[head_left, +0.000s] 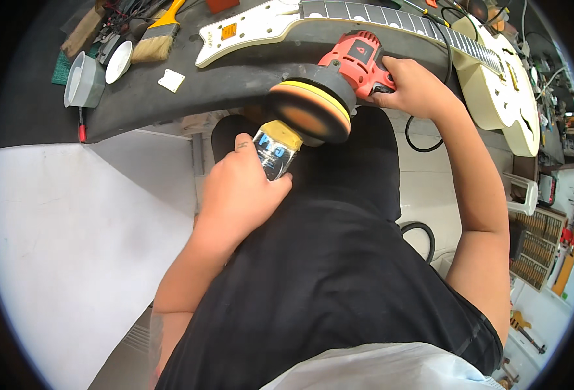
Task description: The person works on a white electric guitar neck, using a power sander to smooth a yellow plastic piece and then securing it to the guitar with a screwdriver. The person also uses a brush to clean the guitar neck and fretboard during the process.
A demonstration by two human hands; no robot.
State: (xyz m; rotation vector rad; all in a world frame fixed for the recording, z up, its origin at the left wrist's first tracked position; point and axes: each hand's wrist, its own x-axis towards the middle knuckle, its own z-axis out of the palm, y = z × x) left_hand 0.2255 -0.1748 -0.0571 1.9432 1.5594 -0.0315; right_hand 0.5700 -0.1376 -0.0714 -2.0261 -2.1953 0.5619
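Note:
My right hand (410,84) is closed on the handle of a red and black power polisher (355,62), whose round pad (309,114), yellow-rimmed with a darkened orange face, tilts over my lap. My left hand (241,188) grips a yellow block (277,146) in a black, blue-marked wrapper; its exposed top is at the pad's lower left edge, and whether they touch is hard to tell. Behind the polisher, a white guitar neck with headstock (248,36) and a white guitar body (495,97) lie on the dark bench (137,101).
A clear container (85,84), white dish (118,65), brush (150,42) and small white plate (171,80) occupy the bench's left. A large white panel (72,247) stands at my left. A black cord (423,148) hangs by my right arm. Shelving (537,247) is at far right.

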